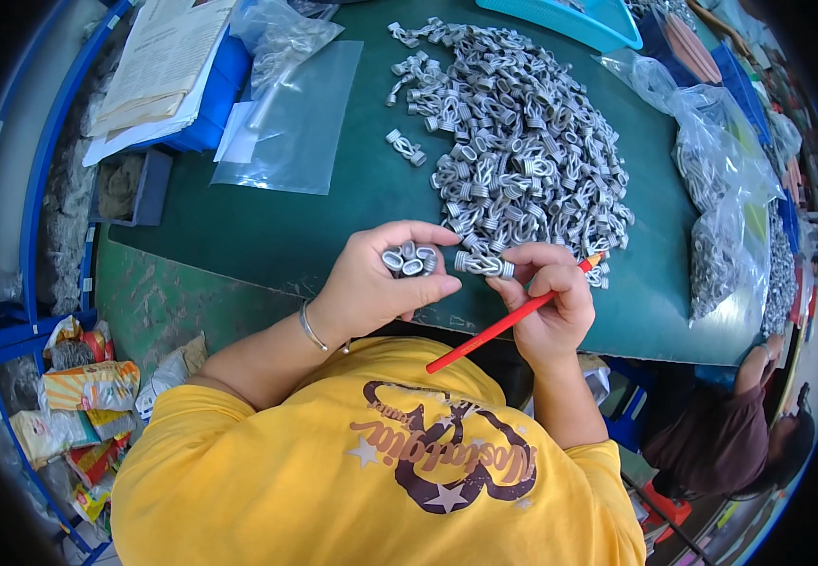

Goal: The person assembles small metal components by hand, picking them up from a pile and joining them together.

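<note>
Several small grey metal fittings [411, 259] sit bunched in my left hand [360, 283], their oval open ends facing up. The fingers curl around them, with the thumb stretched along the near side. Between the thumb and fingertips of my right hand [557, 307] is one more grey fitting [484, 265], with ribbed ends and a twisted middle. That same hand also grips a red pencil [489, 330], slanting down to the left. Beyond both hands spreads a large heap of like fittings [522, 141]. A few loose fittings [406, 148] lie left of the heap.
A flat clear plastic bag [300, 132] lies on the green table [225, 231], beside a blue bin [216, 104] topped with papers. Filled clear bags [725, 189] line the right side. A turquoise basket [579, 26] stands at the back. Another person [716, 424] is at the right.
</note>
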Action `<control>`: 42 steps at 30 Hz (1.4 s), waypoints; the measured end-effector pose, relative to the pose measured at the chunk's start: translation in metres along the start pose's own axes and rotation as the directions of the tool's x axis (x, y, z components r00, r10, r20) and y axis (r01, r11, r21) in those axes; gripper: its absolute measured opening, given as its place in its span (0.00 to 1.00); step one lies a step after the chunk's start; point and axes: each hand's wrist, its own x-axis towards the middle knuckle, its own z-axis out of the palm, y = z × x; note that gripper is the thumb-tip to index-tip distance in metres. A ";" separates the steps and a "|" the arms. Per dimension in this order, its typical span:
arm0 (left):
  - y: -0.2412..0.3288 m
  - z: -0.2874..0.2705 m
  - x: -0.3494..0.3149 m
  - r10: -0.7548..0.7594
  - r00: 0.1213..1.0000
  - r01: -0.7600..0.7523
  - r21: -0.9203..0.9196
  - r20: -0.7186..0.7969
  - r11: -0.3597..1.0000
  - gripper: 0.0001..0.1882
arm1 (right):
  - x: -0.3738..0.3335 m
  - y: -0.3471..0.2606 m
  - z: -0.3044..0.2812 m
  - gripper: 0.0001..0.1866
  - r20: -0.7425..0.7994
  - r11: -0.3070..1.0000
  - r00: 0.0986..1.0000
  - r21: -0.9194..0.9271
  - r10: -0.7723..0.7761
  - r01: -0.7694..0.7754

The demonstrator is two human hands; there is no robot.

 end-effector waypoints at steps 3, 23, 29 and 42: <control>0.000 0.004 0.000 0.097 0.995 -0.098 0.147 0.016 0.984 0.14 | -0.001 -0.005 0.000 0.19 -0.002 0.997 0.999 0.072 0.033 -0.032; -0.002 0.011 -0.003 0.055 0.997 -0.050 -0.085 0.057 0.995 0.10 | -0.015 -0.009 0.006 0.23 -0.141 0.909 0.981 0.413 0.130 -0.061; -0.011 0.016 0.001 -0.062 0.988 0.112 -0.376 0.144 0.920 0.12 | -0.005 -0.017 0.012 0.22 -0.084 0.958 0.979 0.203 -0.186 0.200; -0.002 0.018 -0.002 -0.004 0.876 0.394 -0.711 0.482 0.583 0.42 | 0.022 -0.005 0.031 0.15 0.155 0.837 0.869 -0.234 -0.470 0.495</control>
